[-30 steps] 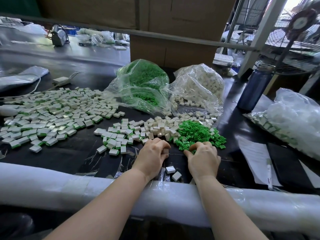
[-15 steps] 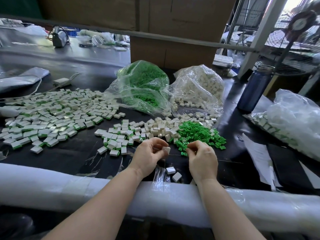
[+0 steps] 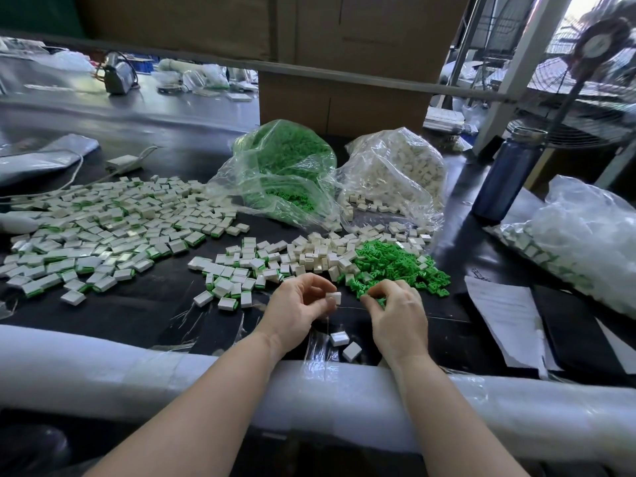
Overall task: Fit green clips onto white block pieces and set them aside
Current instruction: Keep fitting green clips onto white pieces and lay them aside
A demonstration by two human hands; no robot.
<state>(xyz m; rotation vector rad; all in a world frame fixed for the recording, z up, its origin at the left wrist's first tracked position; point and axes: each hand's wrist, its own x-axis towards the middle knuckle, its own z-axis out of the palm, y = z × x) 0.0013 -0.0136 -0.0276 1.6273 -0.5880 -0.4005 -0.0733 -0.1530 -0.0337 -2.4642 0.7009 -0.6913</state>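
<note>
Hundreds of clipped white plastic blocks (image 3: pixel 103 232) lay finished; two bags remained. The left hand (image 3: pixel 296 308) pinched a small white block (image 3: pixel 334 297); the right hand (image 3: pixel 395 311) grasped loose green plastic clips (image 3: pixel 395 263).

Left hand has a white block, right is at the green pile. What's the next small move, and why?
Probably bring the right hand across to the white block and press a green clip in. The left hand pinches the block, apart from the right, whose fingers curl on clips at the edge of the green pile.
</note>
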